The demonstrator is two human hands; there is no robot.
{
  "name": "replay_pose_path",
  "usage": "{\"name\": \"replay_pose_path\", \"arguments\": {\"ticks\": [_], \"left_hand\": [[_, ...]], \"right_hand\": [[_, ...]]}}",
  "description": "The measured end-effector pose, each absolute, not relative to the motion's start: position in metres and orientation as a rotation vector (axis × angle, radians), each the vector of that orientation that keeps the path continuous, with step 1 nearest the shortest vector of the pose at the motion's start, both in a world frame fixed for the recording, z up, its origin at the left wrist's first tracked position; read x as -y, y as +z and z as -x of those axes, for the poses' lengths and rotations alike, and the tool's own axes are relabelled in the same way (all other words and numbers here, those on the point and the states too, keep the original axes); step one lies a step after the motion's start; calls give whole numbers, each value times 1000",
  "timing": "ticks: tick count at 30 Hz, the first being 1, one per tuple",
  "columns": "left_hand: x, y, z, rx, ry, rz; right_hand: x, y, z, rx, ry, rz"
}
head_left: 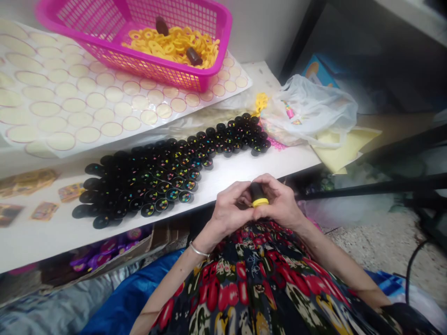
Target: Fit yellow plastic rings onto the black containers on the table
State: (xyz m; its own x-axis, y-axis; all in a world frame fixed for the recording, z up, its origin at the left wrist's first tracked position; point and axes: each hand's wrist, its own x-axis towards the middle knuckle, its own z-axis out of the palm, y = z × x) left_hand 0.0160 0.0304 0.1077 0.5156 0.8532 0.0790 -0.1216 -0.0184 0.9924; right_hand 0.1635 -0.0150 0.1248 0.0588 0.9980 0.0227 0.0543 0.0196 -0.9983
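Has a single cup (pixel 257 190) between left hand (pixel 227 208) and right hand (pixel 280 201) before the table (pixel 296 160), with cups (pixel 164 188) spread on it, cards (pixel 71 191) left of them, a bag (pixel 319 104) right, and a basket (pixel 150 60) of rings (pixel 169 45) on a sheet (pixel 96 100) behind.

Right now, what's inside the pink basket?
In the pink basket, a heap of yellow rings and two dark brown pieces show. Whatever lies beneath the heap is covered.

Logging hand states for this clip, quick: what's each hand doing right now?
Left hand: closed on the black piece with the yellow ring.
Right hand: closed on the same piece, opposite side.
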Motion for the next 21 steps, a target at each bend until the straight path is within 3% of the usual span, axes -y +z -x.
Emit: {"name": "replay_pose_path", "arguments": {"ticks": [6, 15, 21], "left_hand": [[-27, 119, -15, -763, 857, -1353], [-26, 120, -17, -768, 988, -1746], [-39, 106, -15, -679, 828, -1788]], "right_hand": [[16, 126, -165, 1138, 1394, 1094], [21, 127, -166, 1122, 1329, 1159], [17, 112, -164, 818, 1425, 1199]]}}
